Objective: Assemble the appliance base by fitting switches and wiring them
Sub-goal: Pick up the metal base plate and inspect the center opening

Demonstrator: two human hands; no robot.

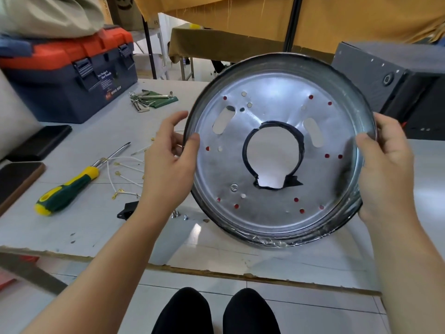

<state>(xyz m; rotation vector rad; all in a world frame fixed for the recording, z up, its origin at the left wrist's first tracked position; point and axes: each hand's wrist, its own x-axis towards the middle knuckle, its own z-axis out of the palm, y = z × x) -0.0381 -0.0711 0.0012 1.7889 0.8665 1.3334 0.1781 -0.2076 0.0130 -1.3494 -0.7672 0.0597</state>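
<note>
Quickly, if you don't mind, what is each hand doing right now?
Left hand: grips the left rim of the round metal base.
Right hand: grips its right rim, fingers curled over the edge.

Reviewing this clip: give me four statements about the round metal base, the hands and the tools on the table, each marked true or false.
1. Both hands, left hand and right hand, hold the metal base by its rim. True.
2. The screwdriver is in the right hand. False: it lies on the table.
3. The toolbox lid is open. False: it is closed.
4. The white wires lie beside the screwdriver. True.
</note>
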